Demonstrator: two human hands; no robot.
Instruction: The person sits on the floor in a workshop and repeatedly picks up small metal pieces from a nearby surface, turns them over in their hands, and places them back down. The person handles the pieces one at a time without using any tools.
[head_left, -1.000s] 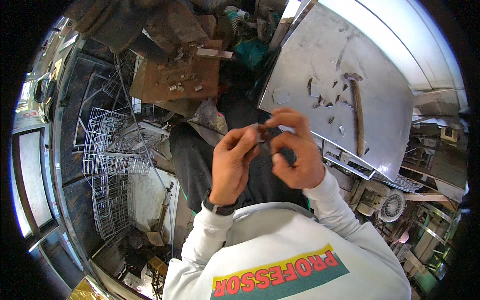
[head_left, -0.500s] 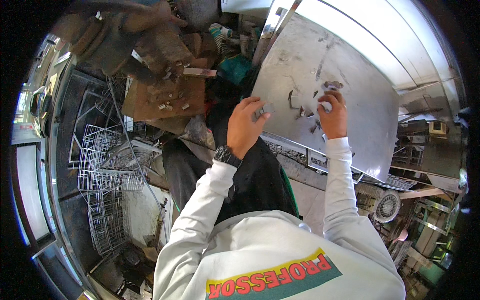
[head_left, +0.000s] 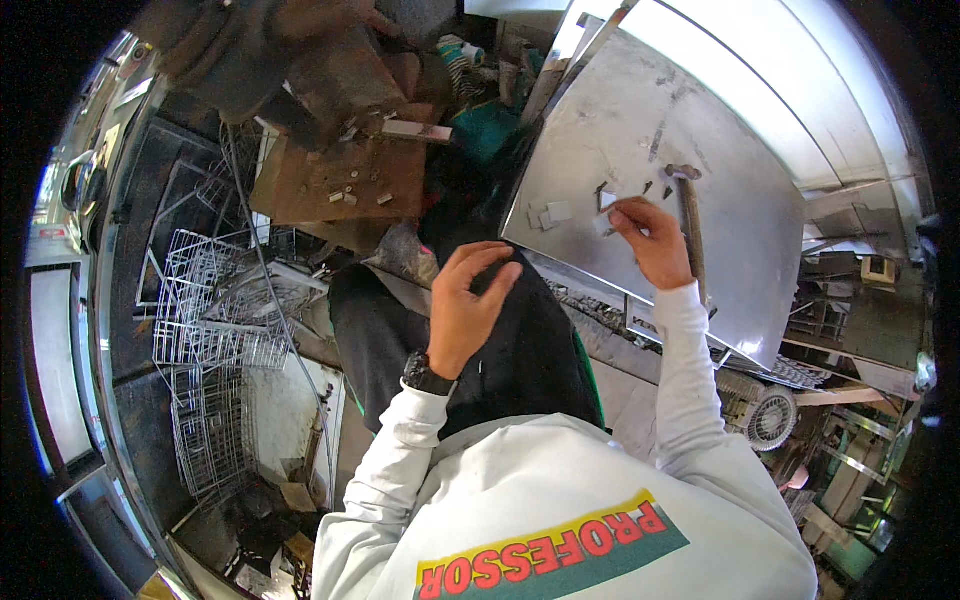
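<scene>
My left hand point(head_left: 470, 305) hovers over my dark trousers, short of the metal tabletop's near edge, its thumb and fingers apart and nothing in them. Above the metal tabletop point(head_left: 740, 260), my right hand point(head_left: 655, 243) is bent downward with thumb and fingers drawn in. A small pale metal piece point(head_left: 603, 223) shows at its fingertips, partly covered by them. Left of that hand, several flat squarish metal pieces point(head_left: 552, 213) lie close to the near left edge. A wooden-handled hammer point(head_left: 691, 215) rests just beyond the right hand, its handle partly behind the wrist.
Small cylindrical bits and a pale bar point(head_left: 417, 131) lie on a brown wooden surface point(head_left: 300, 185) at far left. White wire racks point(head_left: 215, 310) stand left of me. A round vented motor part point(head_left: 772, 417) is at right. Dark scraps point(head_left: 667, 192) lie near the hammer head.
My left hand has drawn back from the tabletop edge, leaving squarish metal pieces in sight there. My right hand has moved left toward the small pieces, uncovering the hammer.
</scene>
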